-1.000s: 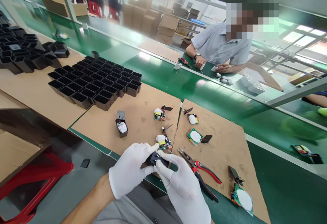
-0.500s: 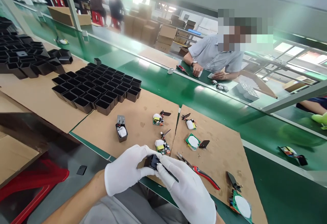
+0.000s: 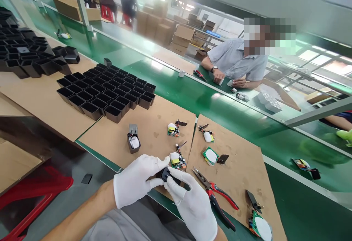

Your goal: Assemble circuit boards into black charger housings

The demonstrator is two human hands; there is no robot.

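A small black plastic adapter case (image 3: 165,174) is held between my two white-gloved hands at the near edge of the cardboard. My left hand (image 3: 139,180) grips its left side between thumb and fingers. From the right, my right hand (image 3: 189,198) pinches the case with thumb and fingertips. Much of the case is hidden by the gloves. Just beyond them lies a circuit board (image 3: 176,159) with a yellow part and white filler. Red-and-black pliers (image 3: 210,187) lie beside my right hand. Farther left stands a black case (image 3: 134,143) with a board inside and its pronged cap raised.
Rows of open black cases (image 3: 106,90) cover the left cardboard (image 3: 154,123). More boards, such as a round-topped one (image 3: 211,156), lie to the right. Across the green conveyor belt (image 3: 176,90) sits a co-worker (image 3: 236,59) with both hands on the surface. A red stool (image 3: 52,193) stands lower left.
My right hand has shifted left and down, uncovering more of the pliers. The case has turned slightly in my fingers. On the belt, a board at the right has moved left.
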